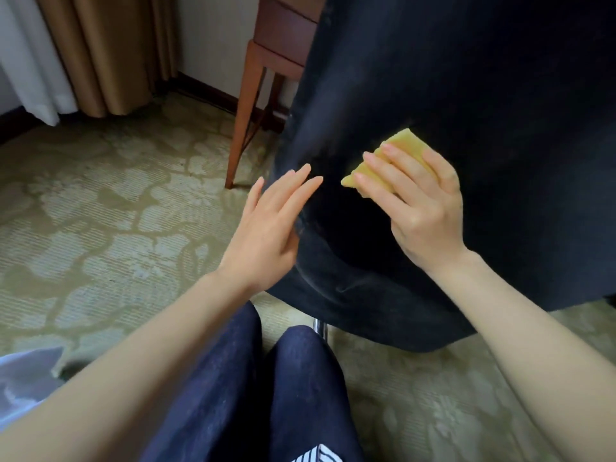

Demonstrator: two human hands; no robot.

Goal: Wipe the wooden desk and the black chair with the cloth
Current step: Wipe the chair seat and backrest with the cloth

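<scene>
Patterned carpet [100,211] bears the wooden desk [243,118]; black chair [433,95] stands beside.

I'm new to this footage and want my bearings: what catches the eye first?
The yellow cloth stands out, pressed by the right hand against the black chair filling the right side. The left hand, fingers straight, is at the chair's left edge; a wooden desk stands behind, upper middle.
</scene>
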